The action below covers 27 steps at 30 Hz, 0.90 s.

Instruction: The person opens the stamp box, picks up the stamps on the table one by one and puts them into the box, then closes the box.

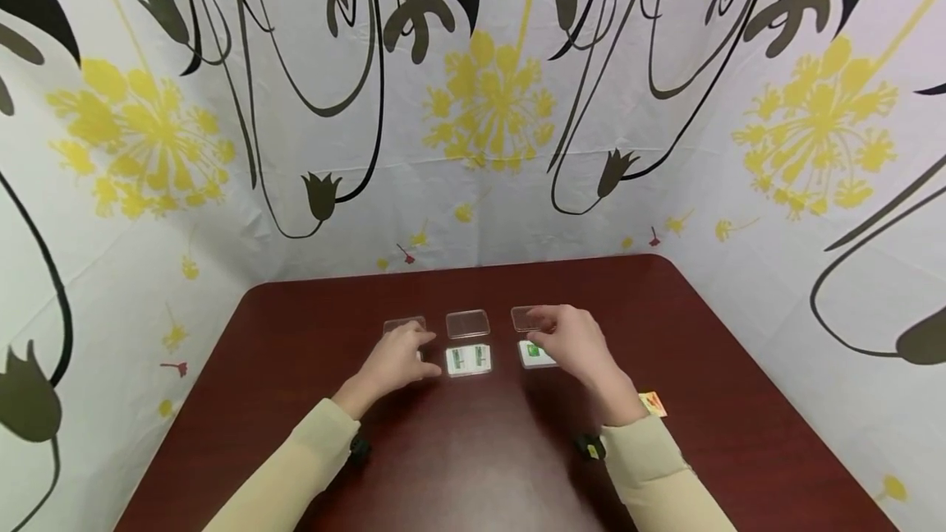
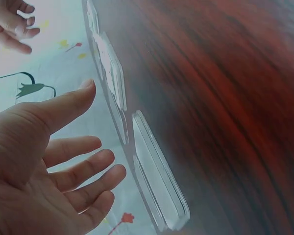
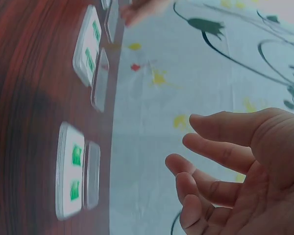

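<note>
White card stacks (image 1: 469, 360), three of 'em, sit in a row on the dark red table (image 1: 473, 442), and the middle and right ones show green print. Each has a clear flat tray (image 1: 467, 323) just behind it, on the far side. Left hand (image 1: 399, 355) hovers by the left stack, thumb well away from slightly spread fingers, nothing in it. Right hand (image 1: 580, 343) is over at the right stack, also holding nothing, fingers loosely bent and apart from the thumb. Little orange-and-yellow card (image 1: 654, 404) peeks out beside the right forearm.
</note>
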Each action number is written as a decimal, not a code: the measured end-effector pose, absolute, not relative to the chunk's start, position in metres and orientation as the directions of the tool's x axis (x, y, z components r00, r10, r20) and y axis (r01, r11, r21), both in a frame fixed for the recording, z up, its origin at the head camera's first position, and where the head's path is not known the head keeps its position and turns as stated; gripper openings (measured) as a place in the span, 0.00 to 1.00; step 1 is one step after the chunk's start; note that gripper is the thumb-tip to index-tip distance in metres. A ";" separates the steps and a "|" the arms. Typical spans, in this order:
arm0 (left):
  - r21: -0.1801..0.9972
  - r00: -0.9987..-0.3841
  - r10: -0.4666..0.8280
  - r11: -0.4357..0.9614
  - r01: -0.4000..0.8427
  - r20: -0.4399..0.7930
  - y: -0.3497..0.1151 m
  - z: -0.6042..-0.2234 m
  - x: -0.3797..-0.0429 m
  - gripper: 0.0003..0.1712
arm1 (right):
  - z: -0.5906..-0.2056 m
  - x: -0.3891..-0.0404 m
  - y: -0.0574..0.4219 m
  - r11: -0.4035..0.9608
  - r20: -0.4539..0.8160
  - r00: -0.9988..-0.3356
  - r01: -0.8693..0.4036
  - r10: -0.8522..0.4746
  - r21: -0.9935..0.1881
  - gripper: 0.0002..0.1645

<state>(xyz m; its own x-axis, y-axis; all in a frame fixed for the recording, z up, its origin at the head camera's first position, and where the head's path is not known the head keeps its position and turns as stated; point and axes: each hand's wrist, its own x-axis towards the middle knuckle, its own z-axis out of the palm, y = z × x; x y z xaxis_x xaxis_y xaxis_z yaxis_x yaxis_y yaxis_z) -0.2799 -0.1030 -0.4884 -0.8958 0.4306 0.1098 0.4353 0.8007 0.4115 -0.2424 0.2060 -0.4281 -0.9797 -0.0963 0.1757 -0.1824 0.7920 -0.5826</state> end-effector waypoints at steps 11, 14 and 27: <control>0.431 -0.916 0.392 0.814 0.389 0.086 -0.128 -0.489 -0.272 0.37 | -0.426 -0.219 0.264 0.811 0.187 -0.982 -0.130 -0.026 -0.570 0.19; 0.412 -0.920 0.382 0.828 0.381 0.083 -0.137 -0.492 -0.271 0.37 | -0.430 -0.212 0.281 0.810 0.163 -0.987 -0.099 -0.004 -0.578 0.20; 0.384 -0.921 0.380 0.841 0.382 0.084 -0.162 -0.504 -0.270 0.37 | -0.452 -0.180 0.327 0.820 0.021 -0.998 0.031 0.053 -0.571 0.12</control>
<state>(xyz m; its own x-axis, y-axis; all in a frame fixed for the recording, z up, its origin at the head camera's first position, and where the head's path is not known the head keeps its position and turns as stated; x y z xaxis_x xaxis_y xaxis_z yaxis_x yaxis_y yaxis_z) -0.2702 -0.1625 -0.5044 -0.9210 0.3802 0.0843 0.3822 0.8407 0.3837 -0.1804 0.3268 -0.4515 -0.9984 0.0532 0.0214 0.0315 0.8203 -0.5711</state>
